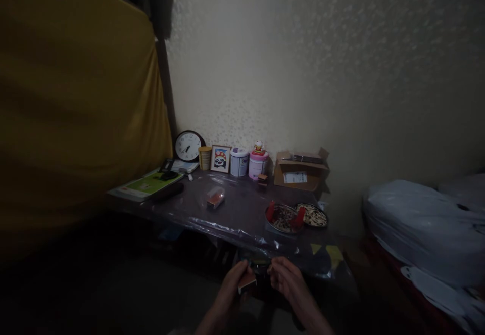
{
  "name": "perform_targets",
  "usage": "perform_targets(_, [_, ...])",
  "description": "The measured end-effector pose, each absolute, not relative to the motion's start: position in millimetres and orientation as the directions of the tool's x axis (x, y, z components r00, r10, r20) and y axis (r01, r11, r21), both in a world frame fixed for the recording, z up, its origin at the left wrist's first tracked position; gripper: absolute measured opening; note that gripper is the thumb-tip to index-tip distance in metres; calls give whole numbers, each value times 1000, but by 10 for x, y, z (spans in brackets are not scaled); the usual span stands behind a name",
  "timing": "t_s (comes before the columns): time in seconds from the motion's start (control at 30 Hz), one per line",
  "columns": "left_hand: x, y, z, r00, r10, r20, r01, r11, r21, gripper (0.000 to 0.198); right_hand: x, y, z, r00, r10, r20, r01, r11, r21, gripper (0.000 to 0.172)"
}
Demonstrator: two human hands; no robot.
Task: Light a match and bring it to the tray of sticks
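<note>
Just beyond the table's near edge, my left hand is closed around a small box that looks like a matchbox, with a reddish-brown face and a pale edge. My right hand is beside it on the right, apart from the box, its fingertips pinched together. Whatever those fingers hold is too small and dark to make out. Between and behind both hands, a dark greenish shape shows at the table edge, its kind unclear. A plastic-wrapped pack of similar small boxes lies on the table.
The table has a shiny plastic cover. Round trays with dark and pale contents and red pieces stand right. Behind are a cardboard box, tins, a framed picture and a clock. A yellow curtain hangs left.
</note>
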State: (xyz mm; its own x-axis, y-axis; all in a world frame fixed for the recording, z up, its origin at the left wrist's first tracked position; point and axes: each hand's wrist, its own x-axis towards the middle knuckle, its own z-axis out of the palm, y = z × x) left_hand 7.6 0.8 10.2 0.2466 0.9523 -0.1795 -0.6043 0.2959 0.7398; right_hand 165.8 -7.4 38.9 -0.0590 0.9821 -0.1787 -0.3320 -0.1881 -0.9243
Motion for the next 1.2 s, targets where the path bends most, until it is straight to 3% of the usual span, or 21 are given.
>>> perform_targets(0.27, [111, 67, 37, 228, 945, -234, -608, 326, 724, 40, 1680, -72, 384, -76, 987, -143, -358, -161, -920, 21])
perform_targets(0.77, [19, 29, -62, 333, 931, -150, -646, 341, 683, 22, 1726, 5, 317, 48, 993, -107, -358, -83, -930, 33])
perform_targets(0.9, [30, 50, -116, 359, 925, -125, -643, 342, 685, 23, 1736, -1, 339, 106, 993, -55, -267, -25, -963, 32])
perform_targets(1.2, [96, 84, -142, 323, 936, -142, -655, 329, 680, 26, 1646, 54, 193, 125, 969, 213, 156, 193, -969, 37])
